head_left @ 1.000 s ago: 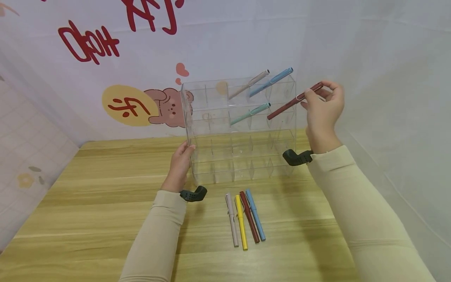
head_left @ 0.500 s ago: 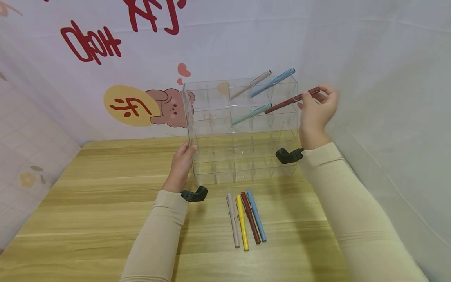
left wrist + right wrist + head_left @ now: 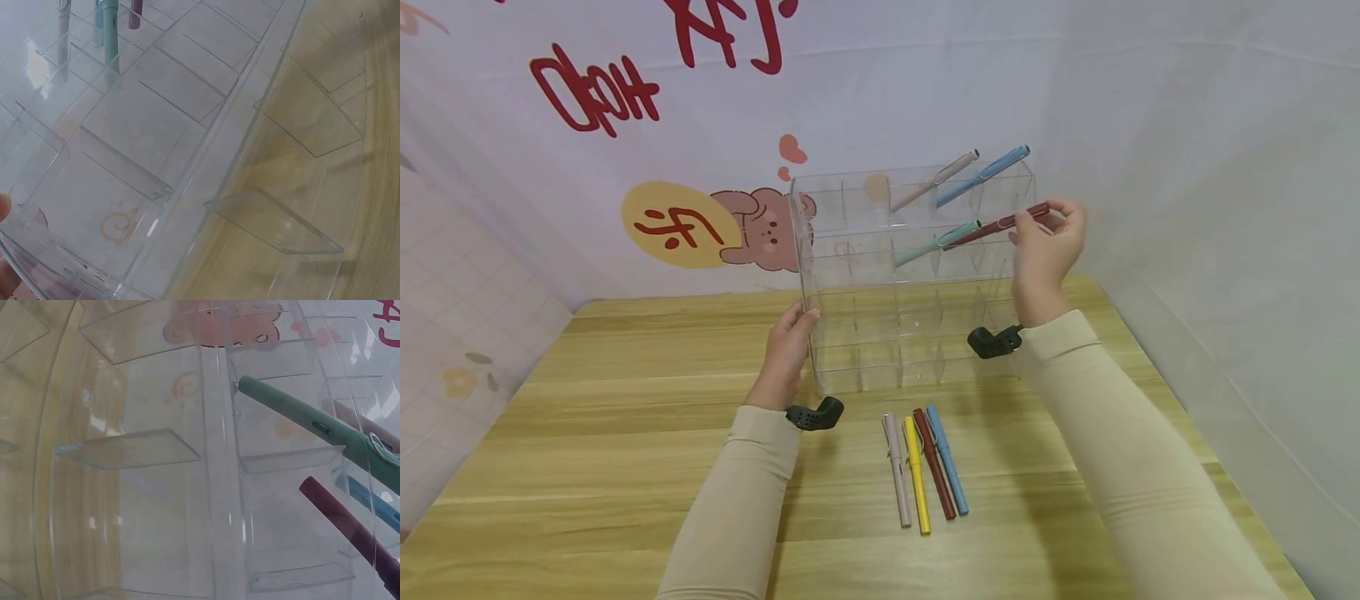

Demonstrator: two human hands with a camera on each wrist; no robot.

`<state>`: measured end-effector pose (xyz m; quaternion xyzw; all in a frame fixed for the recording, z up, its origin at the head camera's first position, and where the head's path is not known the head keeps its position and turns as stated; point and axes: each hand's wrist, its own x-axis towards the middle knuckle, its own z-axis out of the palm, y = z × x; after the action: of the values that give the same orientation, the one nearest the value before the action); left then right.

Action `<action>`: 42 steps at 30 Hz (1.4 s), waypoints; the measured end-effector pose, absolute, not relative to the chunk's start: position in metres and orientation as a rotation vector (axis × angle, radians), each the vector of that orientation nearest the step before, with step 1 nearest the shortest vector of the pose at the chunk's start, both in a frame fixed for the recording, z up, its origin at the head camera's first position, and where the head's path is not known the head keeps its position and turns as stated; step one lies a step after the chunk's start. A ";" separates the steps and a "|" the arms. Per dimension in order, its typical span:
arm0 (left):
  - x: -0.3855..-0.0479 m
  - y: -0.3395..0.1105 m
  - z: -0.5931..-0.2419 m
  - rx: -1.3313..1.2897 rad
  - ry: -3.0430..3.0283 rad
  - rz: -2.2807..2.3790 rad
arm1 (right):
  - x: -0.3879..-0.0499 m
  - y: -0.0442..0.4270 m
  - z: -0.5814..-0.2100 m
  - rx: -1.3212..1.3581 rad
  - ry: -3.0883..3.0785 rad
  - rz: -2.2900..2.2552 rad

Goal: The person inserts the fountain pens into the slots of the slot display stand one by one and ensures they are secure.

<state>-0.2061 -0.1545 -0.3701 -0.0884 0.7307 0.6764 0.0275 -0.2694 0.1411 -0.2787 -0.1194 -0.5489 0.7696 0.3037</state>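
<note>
My left hand (image 3: pixel 786 350) holds the left side of a clear acrylic pen rack (image 3: pixel 805 283), thumb at its front edge. Between thumb and fingers, my right hand (image 3: pixel 1048 254) pinches a dark red pen (image 3: pixel 992 227) near its capped end. The pen slants down to the left; its lower end (image 3: pixel 310 486) lies in the second row, one compartment right of a mint green pen (image 3: pixel 936 244). Whether that end touches the rack I cannot tell. A beige pen (image 3: pixel 934 182) and a blue pen (image 3: pixel 981 177) lean in the top row.
On the wooden table (image 3: pixel 625 467) before the rack lie a pale mauve pen (image 3: pixel 897 475), a yellow pen (image 3: pixel 917 479), another dark red pen (image 3: pixel 936 467) and another blue pen (image 3: pixel 949 462), side by side. A printed white cloth (image 3: pixel 925 83) hangs behind.
My right hand has moved left and down, carrying the dark red pen from the rack's right side into the second row beside the mint green pen. My left hand keeps its hold.
</note>
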 end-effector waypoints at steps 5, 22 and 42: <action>-0.206 -0.154 -0.370 -0.280 2.251 2.095 | -0.269 0.137 -0.284 -0.325 -1.474 2.044; -0.207 -0.154 -0.370 -0.285 2.249 2.078 | -0.270 0.130 -0.292 -0.300 -1.495 2.017; -0.207 -0.153 -0.372 -0.295 2.242 2.108 | -0.271 0.129 -0.299 -0.259 -1.553 1.964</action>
<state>-0.2068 -0.1527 -0.3717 -0.0954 0.7251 0.6815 0.0250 -0.2708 0.1285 -0.2985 -0.0978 -0.5871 0.7426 0.3070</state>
